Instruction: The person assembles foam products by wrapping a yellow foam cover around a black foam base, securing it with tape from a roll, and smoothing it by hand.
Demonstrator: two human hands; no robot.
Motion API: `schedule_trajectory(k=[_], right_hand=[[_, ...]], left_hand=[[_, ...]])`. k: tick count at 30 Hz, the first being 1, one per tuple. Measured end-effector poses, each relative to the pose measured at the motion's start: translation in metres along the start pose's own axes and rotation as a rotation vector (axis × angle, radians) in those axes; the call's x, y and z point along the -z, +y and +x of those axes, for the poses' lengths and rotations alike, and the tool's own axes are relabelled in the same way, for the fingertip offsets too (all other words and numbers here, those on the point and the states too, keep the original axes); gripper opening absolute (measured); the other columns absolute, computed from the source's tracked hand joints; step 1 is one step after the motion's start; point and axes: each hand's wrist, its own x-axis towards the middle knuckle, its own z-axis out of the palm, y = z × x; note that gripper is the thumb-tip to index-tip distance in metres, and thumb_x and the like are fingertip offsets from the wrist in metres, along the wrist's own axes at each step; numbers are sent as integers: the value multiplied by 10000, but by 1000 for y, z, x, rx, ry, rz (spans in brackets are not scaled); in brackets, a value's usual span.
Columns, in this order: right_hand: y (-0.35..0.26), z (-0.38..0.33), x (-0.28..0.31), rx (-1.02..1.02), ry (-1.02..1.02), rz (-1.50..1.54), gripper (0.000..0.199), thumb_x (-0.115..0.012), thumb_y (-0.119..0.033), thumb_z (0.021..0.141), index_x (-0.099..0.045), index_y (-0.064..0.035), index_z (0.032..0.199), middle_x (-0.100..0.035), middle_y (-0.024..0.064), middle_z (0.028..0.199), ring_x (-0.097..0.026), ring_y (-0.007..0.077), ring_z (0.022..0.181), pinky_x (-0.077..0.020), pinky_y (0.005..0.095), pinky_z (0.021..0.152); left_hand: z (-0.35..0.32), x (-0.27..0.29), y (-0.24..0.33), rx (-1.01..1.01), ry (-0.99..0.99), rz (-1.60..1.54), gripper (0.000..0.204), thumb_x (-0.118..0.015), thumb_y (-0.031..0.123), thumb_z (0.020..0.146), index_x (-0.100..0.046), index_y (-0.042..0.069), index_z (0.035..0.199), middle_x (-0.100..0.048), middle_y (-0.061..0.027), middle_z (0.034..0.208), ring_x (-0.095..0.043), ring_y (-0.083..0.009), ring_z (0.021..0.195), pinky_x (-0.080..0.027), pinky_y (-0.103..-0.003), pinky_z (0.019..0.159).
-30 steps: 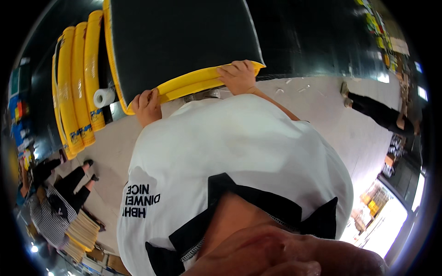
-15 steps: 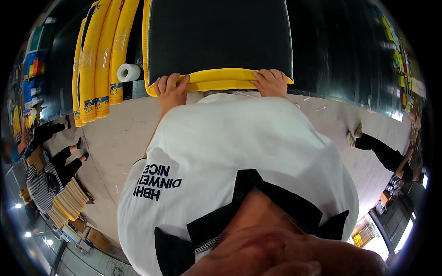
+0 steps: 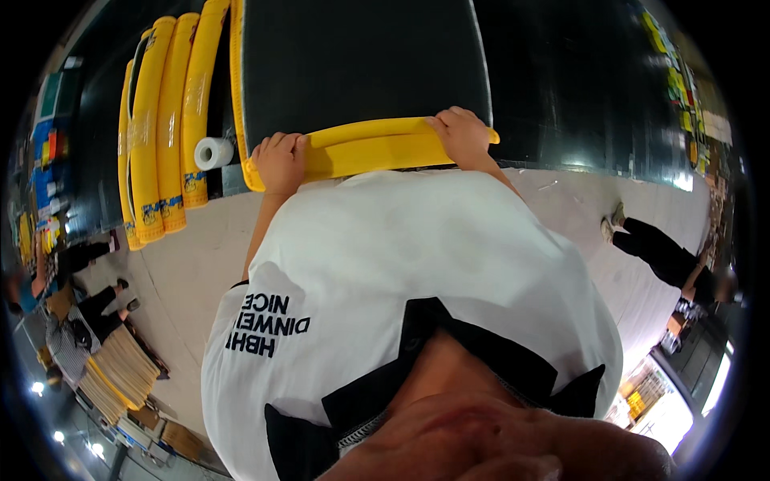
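Your left hand [image 3: 281, 163] and right hand [image 3: 463, 136] both grip the near yellow rim [image 3: 377, 148] of the black panel [image 3: 361, 64], fingers curled over the edge and clenched on it. Against a second ago, the panel now sits squarer to you and centred; both hands have kept their hold, right hand now nearer the rim's right end. It reads as you lining the panel up. Paper roll [image 3: 213, 152] lies just left, touching the stacked yellow tubes [image 3: 164, 128]. Another person's legs [image 3: 662, 252] stand well apart at right.
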Motion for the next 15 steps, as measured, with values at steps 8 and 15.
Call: schedule_trajectory(k=[8, 15], right_hand=[[26, 13, -16, 369, 238, -305, 139, -698, -250, 892, -758, -200, 1007, -633, -29, 988, -555, 192, 1050, -436, 347, 1001], [22, -13, -26, 331, 474, -156, 246, -686, -278, 895, -732, -161, 1106, -637, 11, 1068, -543, 211, 1124, -424, 368, 1034]], left_hand=[[19, 1, 7, -121, 225, 98, 172, -753, 317, 855, -747, 152, 904, -628, -40, 1020, -585, -296, 979, -440, -428, 842], [4, -12, 6, -223, 210, 208, 209, -739, 281, 867, -752, 128, 1009, -642, -54, 1068, -581, -300, 1000, -460, -437, 844]])
